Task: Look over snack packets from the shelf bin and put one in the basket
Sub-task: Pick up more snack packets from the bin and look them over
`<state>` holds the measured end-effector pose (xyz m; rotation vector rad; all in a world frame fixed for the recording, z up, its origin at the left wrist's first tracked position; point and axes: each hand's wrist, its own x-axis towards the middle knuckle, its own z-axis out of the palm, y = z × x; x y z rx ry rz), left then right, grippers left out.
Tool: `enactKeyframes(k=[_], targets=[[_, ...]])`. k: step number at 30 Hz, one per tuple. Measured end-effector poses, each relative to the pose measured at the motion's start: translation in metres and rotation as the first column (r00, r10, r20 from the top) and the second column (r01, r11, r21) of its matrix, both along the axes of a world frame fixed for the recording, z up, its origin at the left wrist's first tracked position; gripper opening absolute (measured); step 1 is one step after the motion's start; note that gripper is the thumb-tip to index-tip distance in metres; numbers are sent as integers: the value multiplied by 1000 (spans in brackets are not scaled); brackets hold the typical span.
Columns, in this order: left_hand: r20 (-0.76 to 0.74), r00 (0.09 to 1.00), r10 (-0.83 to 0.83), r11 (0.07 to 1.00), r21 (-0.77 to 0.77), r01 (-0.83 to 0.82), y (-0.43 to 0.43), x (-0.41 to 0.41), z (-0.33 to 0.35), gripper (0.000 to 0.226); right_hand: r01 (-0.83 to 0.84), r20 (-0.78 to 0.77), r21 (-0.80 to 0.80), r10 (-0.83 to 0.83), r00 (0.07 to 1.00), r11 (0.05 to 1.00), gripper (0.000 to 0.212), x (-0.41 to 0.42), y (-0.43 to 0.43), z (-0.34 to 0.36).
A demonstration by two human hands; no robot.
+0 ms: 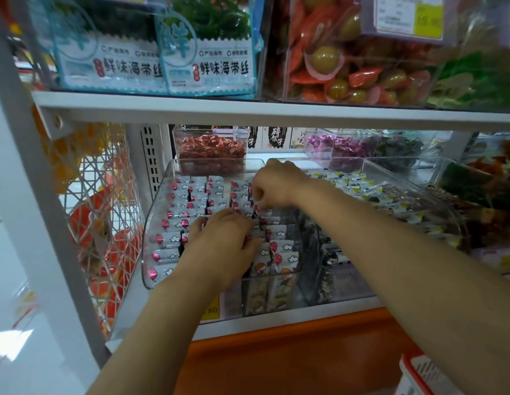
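A clear shelf bin (154, 232) holds rows of small white snack packets (188, 195) with pink-red marks, standing on edge. My left hand (219, 243) lies over the middle rows with its fingers spread flat on the packet tops. My right hand (273, 183) reaches in from the right, fingers curled down, pinching the top of a packet in the right-hand row near the back. A corner of a white basket (419, 374) with a red rim shows at the bottom right.
A white shelf board (248, 109) runs just above the bin, with seaweed packs (208, 52) and a box of orange snacks (347, 52) on it. More clear bins (390, 201) stand to the right. A white wire rack (99, 212) hangs at the left.
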<state>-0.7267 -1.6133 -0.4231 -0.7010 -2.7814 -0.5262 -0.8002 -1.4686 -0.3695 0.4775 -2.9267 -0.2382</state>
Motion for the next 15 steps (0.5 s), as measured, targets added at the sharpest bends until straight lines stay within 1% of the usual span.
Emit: enactKeyframes(k=[1, 3, 6, 8, 11, 13, 15], targets=[[-4, 1000, -2, 1000, 2, 2, 0, 0, 0, 32, 3, -5, 66, -2, 1000, 998, 10, -2, -2, -5], [-8, 1000, -4, 1000, 7, 4, 0, 0, 0, 31, 5, -28, 99, -2, 1000, 995, 6, -2, -4, -9], [-32, 999, 3, 999, 45, -2, 0, -1, -1, 29, 0, -72, 21, 1, 997, 1000, 7, 6, -1, 0], [-47, 999, 12, 995, 102, -7, -1, -2, 0, 27, -3, -133, -87, -9, 991, 996, 8, 18, 3, 11], [-43, 998, 40, 971, 236, -28, -4, -1, 3, 30, -28, -343, -210, -46, 938, 977, 7, 43, 11, 17], [-79, 995, 64, 950, 312, -36, -4, 0, 7, 30, -83, -510, -292, -82, 856, 953, 6, 65, 17, 12], [-95, 991, 93, 917, 396, -48, -5, 2, 10, 33, -137, -605, -388, -139, 784, 911, 4, 85, 21, 7]])
